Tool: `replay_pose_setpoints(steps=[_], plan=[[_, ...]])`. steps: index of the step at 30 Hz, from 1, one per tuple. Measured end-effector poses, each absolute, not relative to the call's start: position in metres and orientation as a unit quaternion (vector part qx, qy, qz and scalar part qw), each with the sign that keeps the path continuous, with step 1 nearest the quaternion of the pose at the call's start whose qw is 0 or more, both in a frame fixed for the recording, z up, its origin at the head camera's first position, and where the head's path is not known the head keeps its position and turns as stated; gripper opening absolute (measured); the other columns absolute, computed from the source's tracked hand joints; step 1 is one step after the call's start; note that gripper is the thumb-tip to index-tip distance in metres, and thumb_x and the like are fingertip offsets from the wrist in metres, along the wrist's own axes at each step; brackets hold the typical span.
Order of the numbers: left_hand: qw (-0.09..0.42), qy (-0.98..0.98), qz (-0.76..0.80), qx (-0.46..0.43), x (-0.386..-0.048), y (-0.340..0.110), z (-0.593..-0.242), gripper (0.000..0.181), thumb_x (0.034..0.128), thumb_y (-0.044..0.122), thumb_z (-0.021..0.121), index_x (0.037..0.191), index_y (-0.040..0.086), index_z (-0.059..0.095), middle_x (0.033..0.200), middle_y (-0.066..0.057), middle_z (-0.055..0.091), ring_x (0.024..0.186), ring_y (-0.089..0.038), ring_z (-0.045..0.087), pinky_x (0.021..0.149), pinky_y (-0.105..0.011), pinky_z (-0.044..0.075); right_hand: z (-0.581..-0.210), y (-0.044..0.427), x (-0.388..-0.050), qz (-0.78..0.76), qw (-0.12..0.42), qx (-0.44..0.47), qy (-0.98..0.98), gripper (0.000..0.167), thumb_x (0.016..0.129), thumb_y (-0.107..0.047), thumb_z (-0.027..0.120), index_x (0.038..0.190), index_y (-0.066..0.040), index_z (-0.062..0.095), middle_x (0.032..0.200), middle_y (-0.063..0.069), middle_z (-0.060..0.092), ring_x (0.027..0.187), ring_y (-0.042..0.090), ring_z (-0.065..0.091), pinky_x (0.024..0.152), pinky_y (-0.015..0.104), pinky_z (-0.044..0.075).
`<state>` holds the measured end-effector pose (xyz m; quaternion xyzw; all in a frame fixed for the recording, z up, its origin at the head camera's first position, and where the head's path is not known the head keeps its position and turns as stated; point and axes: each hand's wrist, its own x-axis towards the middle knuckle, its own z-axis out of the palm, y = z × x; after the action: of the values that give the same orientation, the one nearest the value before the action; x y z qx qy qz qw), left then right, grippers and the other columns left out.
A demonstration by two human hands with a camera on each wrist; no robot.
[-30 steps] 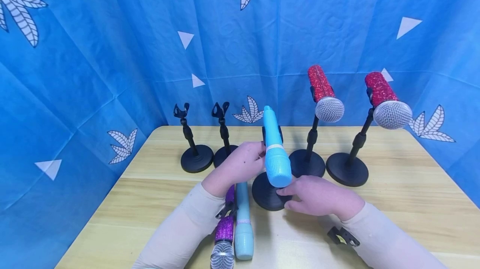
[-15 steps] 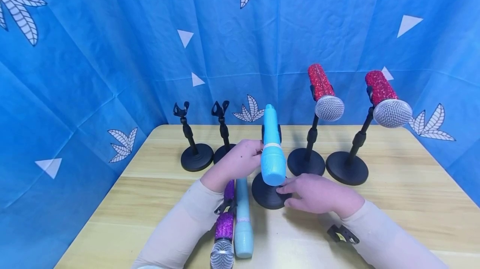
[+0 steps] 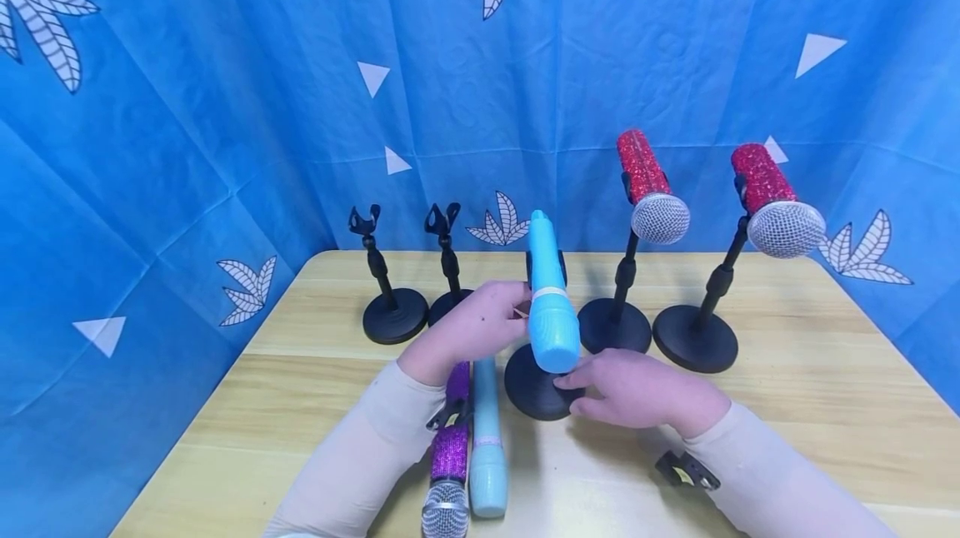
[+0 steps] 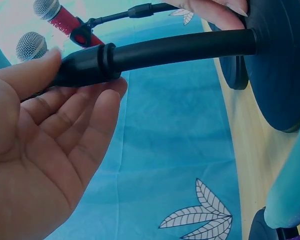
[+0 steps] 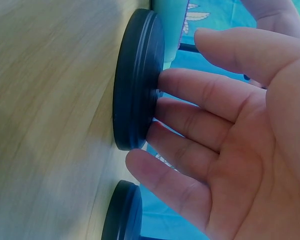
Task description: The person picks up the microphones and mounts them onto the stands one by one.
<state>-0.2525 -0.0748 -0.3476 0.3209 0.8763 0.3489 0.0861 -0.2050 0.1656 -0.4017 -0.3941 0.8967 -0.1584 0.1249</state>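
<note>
A light blue microphone [image 3: 553, 330] sits tilted in the clip of a black desk stand, its head toward me. My left hand [image 3: 480, 321] holds that stand below the clip; in the left wrist view, thumb and fingers lie around the collar [image 4: 90, 65] of its pole. The fingers of my right hand [image 3: 637, 388] reach the round stand base [image 3: 534, 392]. Seen from the right wrist, these fingers are fairly straight, with fingertips against the base [image 5: 135, 85]. Under my left forearm lie a purple glitter microphone [image 3: 448, 455] and a second light blue microphone [image 3: 487, 446], side by side.
Two red glitter microphones [image 3: 641, 167] stand in black stands [image 3: 696, 338] at the right. Two more black stands [image 3: 395, 315] with bare clips are at the back left. A blue patterned cloth [image 3: 465, 88] hangs behind the wooden table [image 3: 300, 421].
The light blue microphone in the clip swung slightly left, then back right, within the last second. Both hands stay almost in place at the stand.
</note>
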Motion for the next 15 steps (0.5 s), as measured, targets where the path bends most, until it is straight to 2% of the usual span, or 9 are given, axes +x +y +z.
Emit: replay_pose_setpoints(steps=[8, 10, 13, 15], plan=[[0.075, 0.898, 0.331, 0.280, -0.2484, -0.0670, -0.3483, 0.008, 0.0935, 0.021, 0.071, 0.099, 0.019, 0.065, 0.084, 0.009, 0.066, 0.080, -0.014, 0.060, 0.073, -0.034, 0.051, -0.4020, 0.1660, -0.2044, -0.165, 0.123, -0.394, 0.896, 0.036, 0.097, -0.029, 0.067, 0.130, -0.014, 0.070, 0.123, -0.004, 0.070, 0.110, 0.011, 0.065, 0.090, 0.038, 0.054], [0.068, 0.904, 0.321, 0.273, -0.2473, -0.0652, -0.3480, 0.010, 0.0935, 0.023, 0.071, 0.098, 0.019, 0.064, 0.084, 0.009, 0.066, 0.080, -0.014, 0.060, 0.072, -0.034, 0.051, -0.4015, 0.1659, -0.2046, -0.170, 0.127, -0.390, 0.896, 0.037, 0.097, -0.029, 0.067, 0.130, -0.013, 0.070, 0.123, -0.004, 0.070, 0.100, 0.006, 0.067, 0.088, 0.037, 0.055], [0.060, 0.908, 0.315, 0.270, -0.2464, -0.0653, -0.3481, 0.008, 0.0966, 0.024, 0.066, 0.102, 0.019, 0.063, 0.091, 0.008, 0.067, 0.085, -0.012, 0.061, 0.074, -0.033, 0.052, -0.4015, 0.1661, -0.2050, -0.175, 0.131, -0.387, 0.896, 0.037, 0.096, -0.029, 0.067, 0.130, -0.013, 0.070, 0.123, -0.003, 0.070, 0.094, 0.003, 0.066, 0.086, 0.036, 0.055], [0.052, 0.906, 0.317, 0.275, -0.2461, -0.0662, -0.3479, 0.006, 0.0993, 0.023, 0.061, 0.100, 0.018, 0.063, 0.089, 0.006, 0.066, 0.083, -0.013, 0.061, 0.072, -0.033, 0.051, -0.4016, 0.1663, -0.2051, -0.178, 0.132, -0.388, 0.894, 0.037, 0.096, -0.029, 0.067, 0.130, -0.013, 0.070, 0.122, -0.002, 0.071, 0.091, 0.003, 0.066, 0.085, 0.036, 0.055]])
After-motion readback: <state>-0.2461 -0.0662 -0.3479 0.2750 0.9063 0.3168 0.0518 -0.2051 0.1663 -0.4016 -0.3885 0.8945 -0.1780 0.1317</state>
